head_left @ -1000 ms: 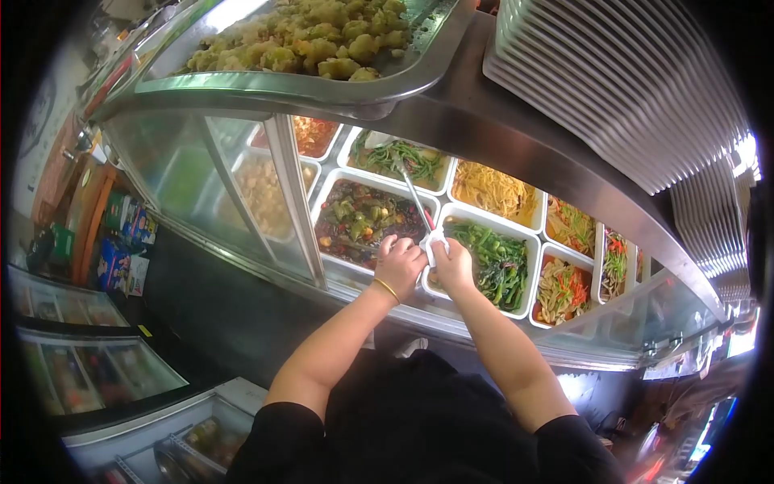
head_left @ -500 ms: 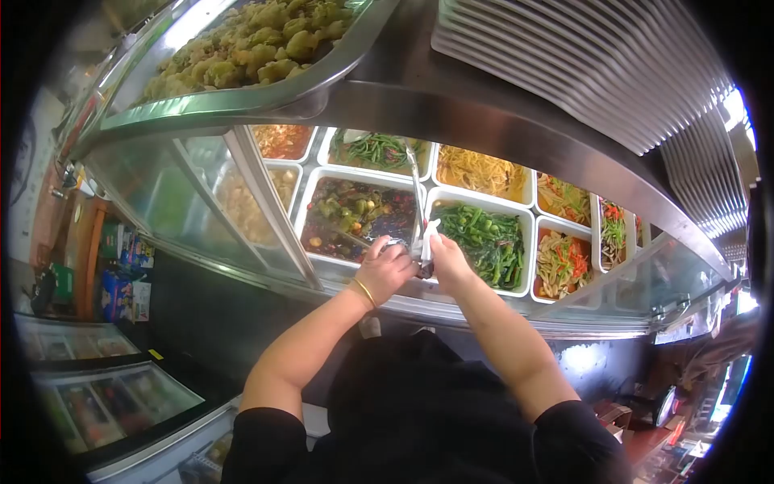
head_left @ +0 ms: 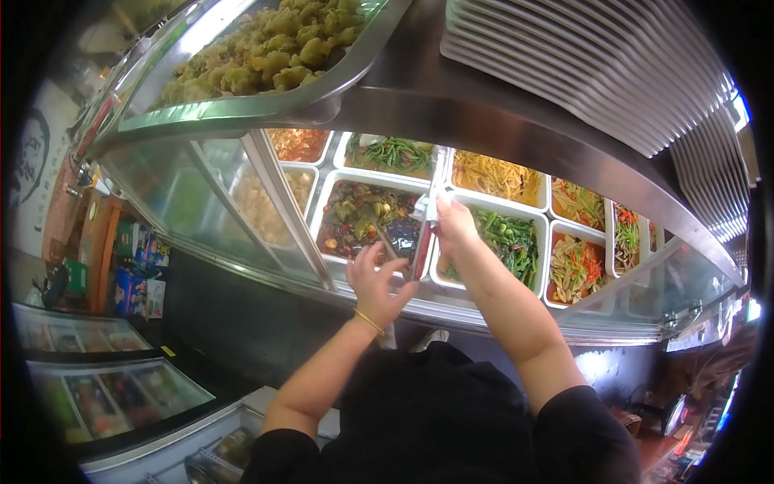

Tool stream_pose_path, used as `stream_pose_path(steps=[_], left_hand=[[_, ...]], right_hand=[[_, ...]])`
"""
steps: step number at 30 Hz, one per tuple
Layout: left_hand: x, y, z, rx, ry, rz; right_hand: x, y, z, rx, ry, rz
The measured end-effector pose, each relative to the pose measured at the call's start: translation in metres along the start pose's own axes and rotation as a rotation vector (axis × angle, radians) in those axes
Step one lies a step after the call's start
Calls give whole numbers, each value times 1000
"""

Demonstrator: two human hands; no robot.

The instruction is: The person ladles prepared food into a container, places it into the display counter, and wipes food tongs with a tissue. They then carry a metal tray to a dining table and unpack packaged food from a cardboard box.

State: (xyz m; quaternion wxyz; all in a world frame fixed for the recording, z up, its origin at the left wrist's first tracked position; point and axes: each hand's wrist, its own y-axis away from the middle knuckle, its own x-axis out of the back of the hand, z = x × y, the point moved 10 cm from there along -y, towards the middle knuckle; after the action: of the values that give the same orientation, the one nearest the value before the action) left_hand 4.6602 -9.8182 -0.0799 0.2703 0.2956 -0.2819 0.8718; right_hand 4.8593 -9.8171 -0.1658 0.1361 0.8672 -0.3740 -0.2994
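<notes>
Pinching white cloth round the red-handled utensil between dark-sauce tray and greens tray, right hand now seemingly steadies it alone, since left hand is off the cloth, fingers spread just left of the handle.

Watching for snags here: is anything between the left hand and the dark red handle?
Possibly a thin metal shaft: in this picture it shows between the left hand and the dark red handle, over dark food. Whether it blocks is unclear from one view.
</notes>
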Motion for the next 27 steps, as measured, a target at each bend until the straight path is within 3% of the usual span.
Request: stream_pose_path(steps=[2, 3, 6, 12, 15, 18, 22, 24, 27], left_hand=[[-14, 15, -34, 319, 408, 136], [-35, 22, -43, 492, 905, 109], [-34, 29, -37, 523, 666, -23], [-28, 39, -65, 570, 953, 100], [-24, 42, -74, 636, 997, 101], [-24, 40, -78, 634, 971, 81], [-27, 30, -80, 629, 1042, 129], [-31, 25, -78, 637, 1109, 159], [-40, 25, -79, 672, 1187, 176]], right_hand=[[-25, 19, -10, 32, 25, -24], [-32, 18, -6, 62, 73, -48], [-57, 28, -1, 83, 139, -126], [-100, 52, 1, 90, 187, -394], [-71, 50, -23, 302, 118, -166], [-26, 34, -1, 218, -89, 25], [10, 61, 35, 67, 290, 232], [-19, 99, 50, -183, 154, 45], [-40, 94, 99, -239, -39, -97]])
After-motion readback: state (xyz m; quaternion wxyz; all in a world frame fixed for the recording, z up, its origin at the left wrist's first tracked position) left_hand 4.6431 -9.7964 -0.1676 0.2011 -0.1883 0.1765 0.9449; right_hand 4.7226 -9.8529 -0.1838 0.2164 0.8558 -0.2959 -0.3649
